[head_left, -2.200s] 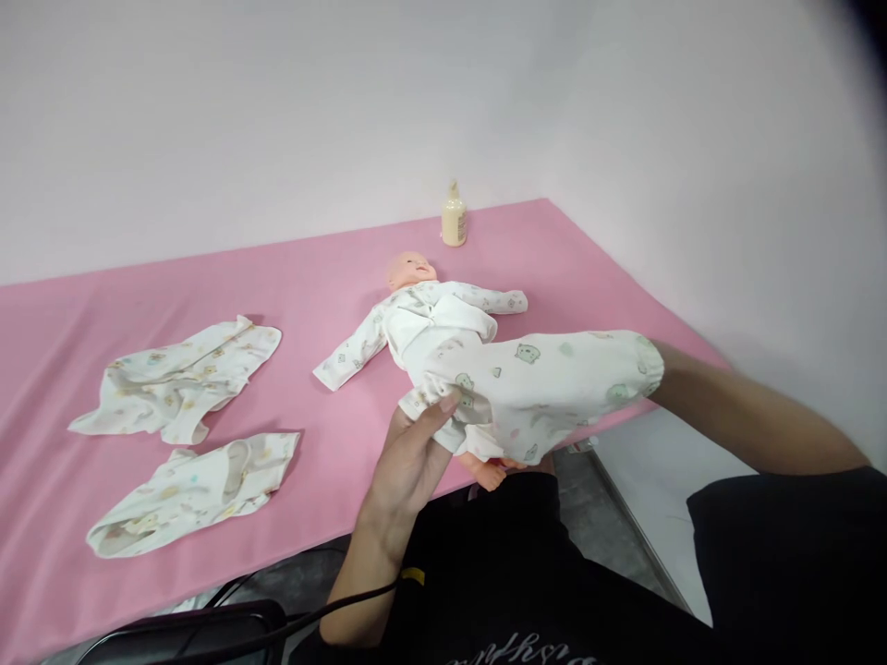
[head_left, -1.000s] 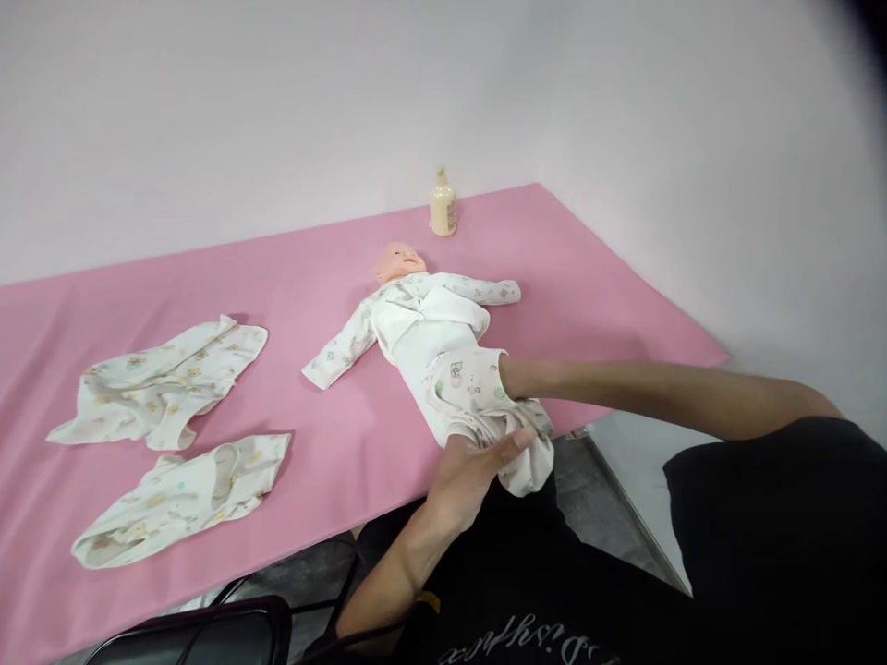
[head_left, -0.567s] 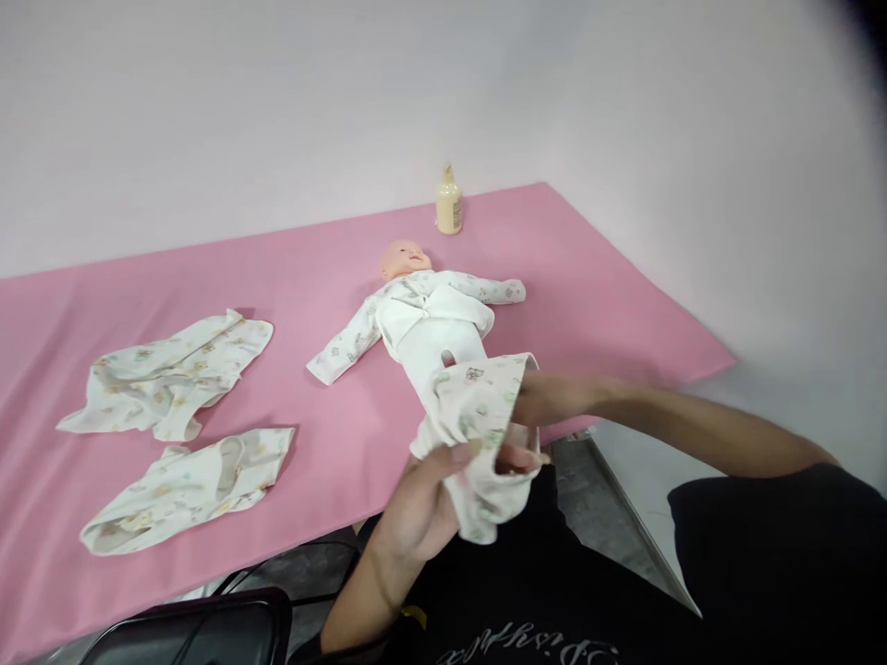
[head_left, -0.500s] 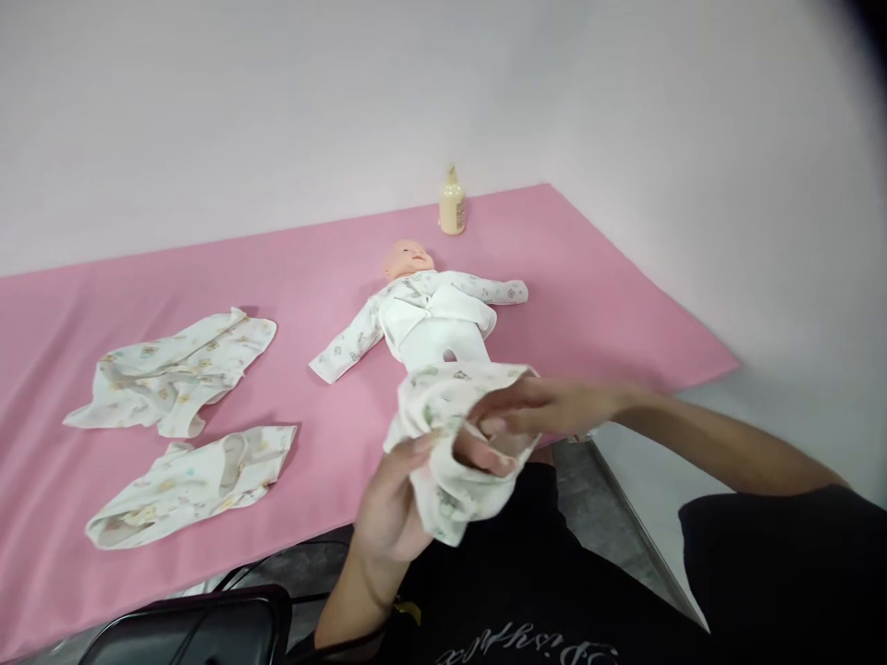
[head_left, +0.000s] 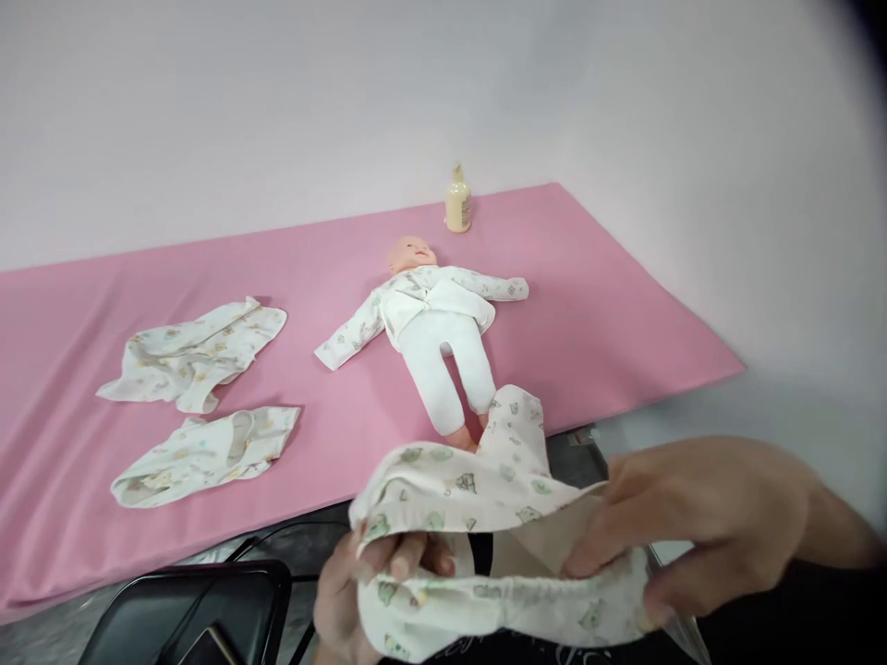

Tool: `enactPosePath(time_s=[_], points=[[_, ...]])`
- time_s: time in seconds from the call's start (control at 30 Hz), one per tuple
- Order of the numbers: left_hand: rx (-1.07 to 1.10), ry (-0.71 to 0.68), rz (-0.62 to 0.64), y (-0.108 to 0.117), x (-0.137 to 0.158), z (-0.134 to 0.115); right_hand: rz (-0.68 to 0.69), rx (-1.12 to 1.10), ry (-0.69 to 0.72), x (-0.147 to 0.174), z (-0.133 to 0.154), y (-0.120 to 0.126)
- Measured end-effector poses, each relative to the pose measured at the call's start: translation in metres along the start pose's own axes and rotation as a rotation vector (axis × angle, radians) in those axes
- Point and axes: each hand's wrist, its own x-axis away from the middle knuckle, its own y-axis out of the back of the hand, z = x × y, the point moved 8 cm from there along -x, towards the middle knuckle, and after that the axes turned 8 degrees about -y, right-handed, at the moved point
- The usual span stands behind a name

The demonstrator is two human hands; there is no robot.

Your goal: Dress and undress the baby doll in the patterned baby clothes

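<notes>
A pair of white baby pants [head_left: 443, 480] printed with small bears is stretched between my hands, its elastic waistband spread wide. My left hand [head_left: 346, 591] grips one end of the waistband, fingers inside the opening and partly covered by cloth. On the other end, my right hand [head_left: 693, 526] pinches the band, with the thumb outside and fingers inside. One pant leg reaches toward the feet of a baby doll [head_left: 436, 346]. The doll lies on its back in a printed wrap top and white leggings, arms spread, bare feet near the table's front edge.
A pink-covered table [head_left: 589, 314] runs along the white wall. On its left lie a printed baby top [head_left: 200, 356] and another folded printed garment [head_left: 208, 457]. A cream pump bottle [head_left: 458, 203] stands behind the doll. Below, a black chair [head_left: 200, 610] is at lower left.
The bunched pants have been drawn back toward me and opened out at the waistband. My hands have moved apart and lower, uncovering the doll's legs.
</notes>
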Motion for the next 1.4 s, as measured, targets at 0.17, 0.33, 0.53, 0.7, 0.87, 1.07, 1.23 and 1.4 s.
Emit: enactPosePath(time_s=[0.17,0.33,0.53,0.7,0.87,1.07,1.23,1.4], points=[[0.206,0.060,-0.273,0.048,-0.002,0.038,-0.077,0.043,-0.074,-0.040,-0.045,-0.007],[0.196,-0.028,-0.499,0.075,-0.012,0.043,-0.482,0.521,-0.209,-0.077,-0.070,0.028],[0.211,0.009,-0.427,0.068,-0.020,0.053,-0.586,1.043,0.067,-0.122,-0.074,0.036],[0.168,0.002,-0.367,0.068,-0.027,0.055,-0.473,1.162,0.151,-0.142,-0.080,0.032],[0.165,-0.014,-0.340,0.070,-0.028,0.053,-0.356,1.252,0.208,-0.153,-0.070,0.034],[0.137,0.007,-0.469,0.071,-0.013,0.048,-0.425,1.180,0.233,-0.150,-0.053,0.046],[0.126,0.000,-0.470,0.070,-0.012,0.046,-0.424,1.035,0.190,-0.149,-0.047,0.057],[0.159,-0.027,-0.452,0.062,-0.017,0.043,-0.437,0.932,0.194,-0.147,-0.043,0.066]])
